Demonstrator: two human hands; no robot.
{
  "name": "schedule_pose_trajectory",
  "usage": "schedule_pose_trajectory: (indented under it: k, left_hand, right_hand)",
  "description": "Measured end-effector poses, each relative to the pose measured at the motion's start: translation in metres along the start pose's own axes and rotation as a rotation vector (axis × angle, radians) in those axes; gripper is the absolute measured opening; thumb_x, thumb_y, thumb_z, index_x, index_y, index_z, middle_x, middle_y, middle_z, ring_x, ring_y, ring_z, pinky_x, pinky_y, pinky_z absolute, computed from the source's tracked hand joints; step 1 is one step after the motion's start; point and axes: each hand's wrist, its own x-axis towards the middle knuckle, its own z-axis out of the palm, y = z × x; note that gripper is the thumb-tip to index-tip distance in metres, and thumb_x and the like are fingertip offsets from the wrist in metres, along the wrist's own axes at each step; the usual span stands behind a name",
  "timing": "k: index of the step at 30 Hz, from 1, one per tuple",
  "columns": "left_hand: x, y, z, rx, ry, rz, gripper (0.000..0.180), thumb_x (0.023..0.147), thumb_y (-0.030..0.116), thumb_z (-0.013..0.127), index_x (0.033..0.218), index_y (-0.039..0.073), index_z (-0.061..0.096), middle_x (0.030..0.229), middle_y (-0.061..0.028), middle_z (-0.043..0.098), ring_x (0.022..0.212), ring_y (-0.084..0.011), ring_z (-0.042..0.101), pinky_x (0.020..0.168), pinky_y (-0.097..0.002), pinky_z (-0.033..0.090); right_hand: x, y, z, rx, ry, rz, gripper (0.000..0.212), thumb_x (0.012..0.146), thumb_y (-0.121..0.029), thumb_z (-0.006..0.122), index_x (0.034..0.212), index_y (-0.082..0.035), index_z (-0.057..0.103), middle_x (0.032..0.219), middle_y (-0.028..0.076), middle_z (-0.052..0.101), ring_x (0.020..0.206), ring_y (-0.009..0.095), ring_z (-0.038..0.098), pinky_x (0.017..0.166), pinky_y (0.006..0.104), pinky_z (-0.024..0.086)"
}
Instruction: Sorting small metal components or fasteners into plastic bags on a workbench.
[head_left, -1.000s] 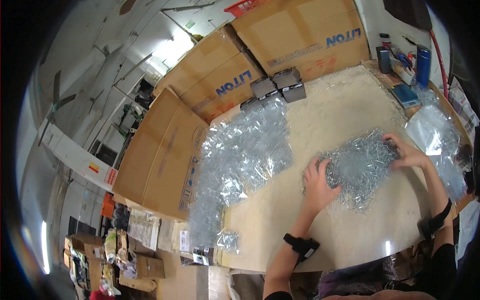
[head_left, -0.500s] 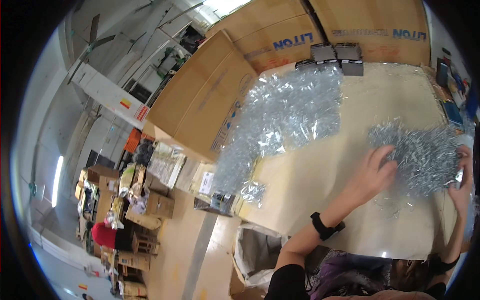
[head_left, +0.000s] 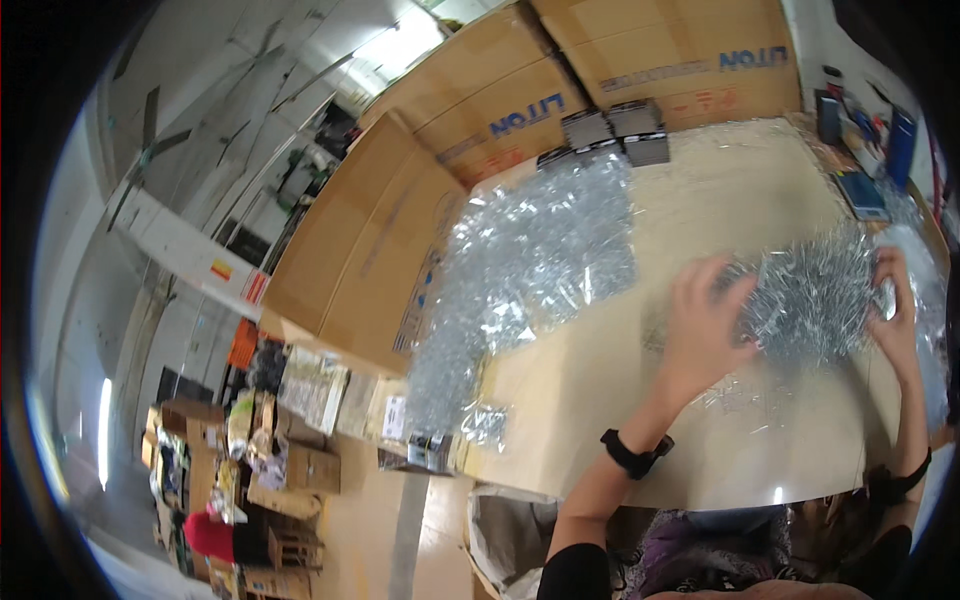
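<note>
On the right part of the table lies a bristly pile of thin silver strands (head_left: 808, 300), pointing every way. My left hand (head_left: 705, 325) curves round its left end, fingers bent and slightly blurred, with a dark band on the wrist. At the opposite end my right hand (head_left: 895, 310) grips the pile between thumb and fingers, beside something shiny. The fingertips are partly lost among the strands. A few loose strands (head_left: 735, 397) lie on the tabletop just in front of the pile.
A broad spread of shiny silver strands (head_left: 545, 240) covers the table's left side. Behind it stand dark stacked blocks (head_left: 640, 135) and large cardboard boxes (head_left: 690, 60). A blue bottle (head_left: 900, 148) is at the far right. Below the front edge sits a lined bin (head_left: 510, 535). A person in red (head_left: 208, 537) works farther off.
The view has swung, so the table and boxes sit farther left in the picture. Both hands stay at the pile's two ends; my left-hand fingers have spread higher along its side.
</note>
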Motion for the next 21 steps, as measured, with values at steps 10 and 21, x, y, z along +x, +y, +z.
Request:
schedule_pose_trajectory:
  k: [10,21]
  left_hand:
    - [-0.006,-0.018,0.020,-0.023,-0.036,-0.197,0.083,0.052,0.010,0.082,0.127,0.009,0.046,0.129,-0.0183,0.039,0.119,-0.0366,0.043,0.096,-0.0428,0.041]
    - [0.002,-0.016,0.012,-0.182,-0.013,-0.290,0.086,0.057,0.009,0.081,0.133,0.012,0.042,0.131,-0.0175,0.041,0.119,-0.0357,0.046,0.098,-0.0411,0.043]
  right_hand:
    - [-0.014,0.076,0.013,0.189,-0.058,0.013,0.040,0.070,-0.016,0.073,0.102,-0.005,0.052,0.125,0.011,0.047,0.116,0.023,0.046,0.100,0.0305,0.032]
    - [0.008,0.002,0.018,0.257,0.041,-0.010,0.033,0.066,-0.021,0.066,0.084,-0.002,0.046,0.103,0.011,0.047,0.101,0.025,0.048,0.098,0.0294,0.033]
